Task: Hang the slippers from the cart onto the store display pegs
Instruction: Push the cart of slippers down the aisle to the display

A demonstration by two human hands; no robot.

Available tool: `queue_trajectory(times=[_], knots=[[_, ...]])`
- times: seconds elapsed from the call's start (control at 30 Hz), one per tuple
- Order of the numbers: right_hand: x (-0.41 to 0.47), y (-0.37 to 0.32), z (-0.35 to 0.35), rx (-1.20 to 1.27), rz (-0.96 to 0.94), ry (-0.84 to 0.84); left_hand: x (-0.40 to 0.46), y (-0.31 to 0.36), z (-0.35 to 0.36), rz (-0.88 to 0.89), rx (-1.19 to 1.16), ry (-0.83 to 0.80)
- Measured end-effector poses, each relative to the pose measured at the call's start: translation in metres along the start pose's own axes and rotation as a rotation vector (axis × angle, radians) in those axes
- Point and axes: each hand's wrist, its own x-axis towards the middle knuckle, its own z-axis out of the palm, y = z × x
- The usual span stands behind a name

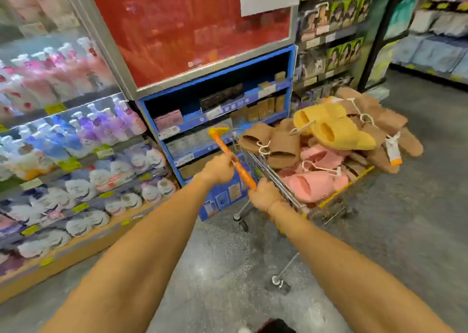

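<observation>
— Where are your hands?
— Your left hand [219, 168] and right hand [263, 194] both grip the orange plastic cart handle [234, 164].
— And the slippers?
— Brown, pink and yellow foam slippers [329, 130] are heaped in the wire shopping cart [283, 188].

Wire cart [283, 180] on grey speckled floor [405, 231], casters down, orange handle [228, 153] at near end. Piled past rim w/ slippers: yellow pair [334, 127] on top, brown pairs [273, 143] at near-left & far side, pink pairs [316, 180] underneath, tied w/ white cord. Blue shelf unit [291, 61] just beside cart, on same floor, holding boxes. Long shelves [76, 221] at left, rows of pump bottles [101, 127] & refill pouches [83, 221].
</observation>
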Motion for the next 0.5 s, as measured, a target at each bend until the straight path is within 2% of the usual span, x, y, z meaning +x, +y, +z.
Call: queue_trajectory(times=[0.13, 0.23, 0.3, 0.37, 0.5], knots=[[0.007, -0.005, 0.013, -0.016, 0.145, 0.003, 0.039, -0.022, -0.007, 0.111, 0.216, -0.081], [0.014, 0.004, 0.019, -0.038, 0.21, 0.015, 0.071, -0.026, -0.003, 0.292, 0.29, -0.095], [0.016, 0.006, 0.023, -0.055, 0.259, 0.014, 0.096, -0.032, 0.005, 0.406, 0.43, -0.141], [0.017, 0.007, 0.027, -0.098, 0.326, 0.068, 0.118, -0.038, 0.015, 0.492, 0.584, -0.19], [0.017, -0.006, 0.035, -0.235, 0.455, 0.21, 0.142, -0.047, 0.028, 0.588, 0.618, -0.197]])
